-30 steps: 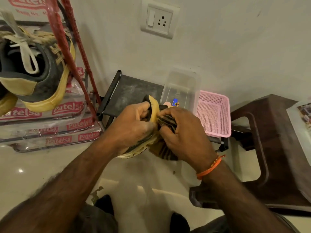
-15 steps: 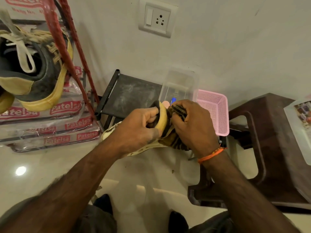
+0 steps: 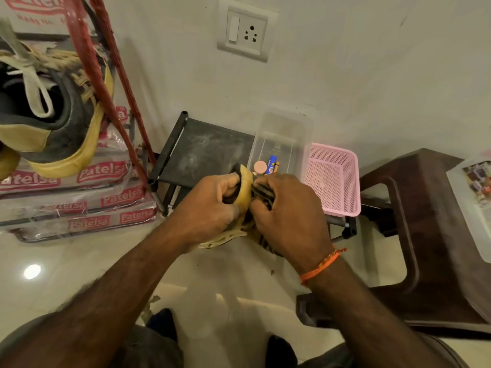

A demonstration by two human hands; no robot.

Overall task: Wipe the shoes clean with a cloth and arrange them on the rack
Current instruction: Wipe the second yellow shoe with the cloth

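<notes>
One yellow-trimmed sneaker (image 3: pixel 53 110) already sits racked; its mate (image 3: pixel 243 192) – left hand (image 3: pixel 210 211) curled round it, right hand (image 3: pixel 289 216) bunching the striped cloth (image 3: pixel 261 192) against it – remains mid-wipe.

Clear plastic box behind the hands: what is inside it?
Inside the clear plastic box: a round peach-coloured lid or disc and a blue tube. The right hand hides its near end.

A: The shoe (image 3: pixel 243 192) between the hands is yellow and black; the cloth (image 3: pixel 261 192) is dark with tan stripes.

B: Pink basket (image 3: pixel 332 179), red rack (image 3: pixel 87 57), orange wrist thread (image 3: pixel 322 264).
</notes>
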